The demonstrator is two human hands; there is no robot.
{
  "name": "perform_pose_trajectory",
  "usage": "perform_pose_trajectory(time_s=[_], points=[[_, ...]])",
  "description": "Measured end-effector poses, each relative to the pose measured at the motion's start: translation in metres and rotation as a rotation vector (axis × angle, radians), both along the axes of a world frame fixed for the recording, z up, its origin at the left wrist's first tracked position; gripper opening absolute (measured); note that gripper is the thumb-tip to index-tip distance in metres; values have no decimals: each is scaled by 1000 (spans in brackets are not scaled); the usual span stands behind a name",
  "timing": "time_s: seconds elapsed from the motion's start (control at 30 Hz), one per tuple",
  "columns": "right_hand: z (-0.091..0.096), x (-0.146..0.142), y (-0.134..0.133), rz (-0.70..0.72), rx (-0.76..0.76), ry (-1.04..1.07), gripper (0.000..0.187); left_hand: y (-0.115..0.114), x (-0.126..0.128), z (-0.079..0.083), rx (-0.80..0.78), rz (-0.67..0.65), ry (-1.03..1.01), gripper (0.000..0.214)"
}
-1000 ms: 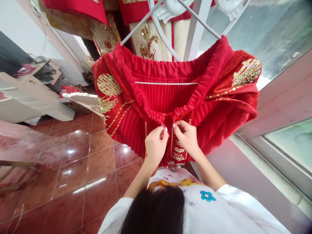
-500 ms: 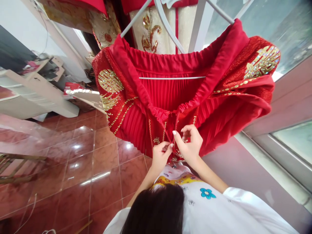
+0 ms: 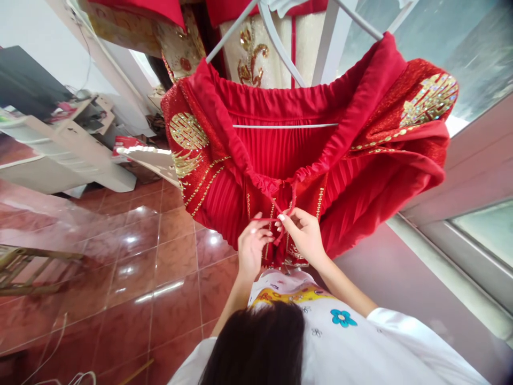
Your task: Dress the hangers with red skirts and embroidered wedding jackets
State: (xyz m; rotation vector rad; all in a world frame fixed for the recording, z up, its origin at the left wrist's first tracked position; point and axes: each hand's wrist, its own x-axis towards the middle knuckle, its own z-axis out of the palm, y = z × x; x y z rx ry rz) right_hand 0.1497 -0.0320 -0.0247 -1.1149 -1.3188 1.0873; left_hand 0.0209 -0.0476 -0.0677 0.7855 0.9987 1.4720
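Below the gathered waistband (image 3: 266, 183), the right hand (image 3: 302, 232) is pinching the red drawstring (image 3: 269, 219) at its crossing, one strand running sideways to the loosely curled left hand (image 3: 251, 246), grip unclear.

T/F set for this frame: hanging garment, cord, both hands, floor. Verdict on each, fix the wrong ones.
1. The red garment hangs on a white hanger. True.
2. The right hand pinches the red cord. True.
3. The left hand hangs down at the person's side. False: the left hand is raised at the cord, close to the right hand.
4. The floor is carpeted in grey. False: the floor is reddish, glossy tile.
5. A blue flower decorates the white top. True.
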Motion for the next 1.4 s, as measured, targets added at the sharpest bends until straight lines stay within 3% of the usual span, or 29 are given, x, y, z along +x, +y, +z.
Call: perform_pose_trajectory(time_s=[0.1,0.2,0.3,0.4,0.5,0.67,0.8,0.93,1.1,1.27,1.4], points=[[0,0,1,-44,79,-142,26,4,-12,23,247,177,373,28],[2,-3,0,-58,186,-275,25,14,-8,52,500,160,801,22],[2,-4,-3,-69,249,-331,23,27,5,66,585,233,1000,12],[-1,-2,-4,-76,269,-367,23,36,17,61,480,358,970,5],[-3,-2,-4,-58,291,-391,23,39,21,52,334,374,732,21],[-2,-1,-4,-69,285,-396,24,38,12,48,217,56,328,19],[0,3,-3,-14,203,-338,25,40,-2,40,76,-86,45,33],[3,2,-3,16,147,-286,27,40,-7,34,-23,-226,-65,41],[3,0,-2,-24,195,-363,27,29,-8,46,85,-127,103,29],[3,-3,-4,-63,336,-504,27,18,-2,73,257,154,611,27],[5,-3,-6,-60,388,-542,26,15,0,83,344,258,1003,24]])
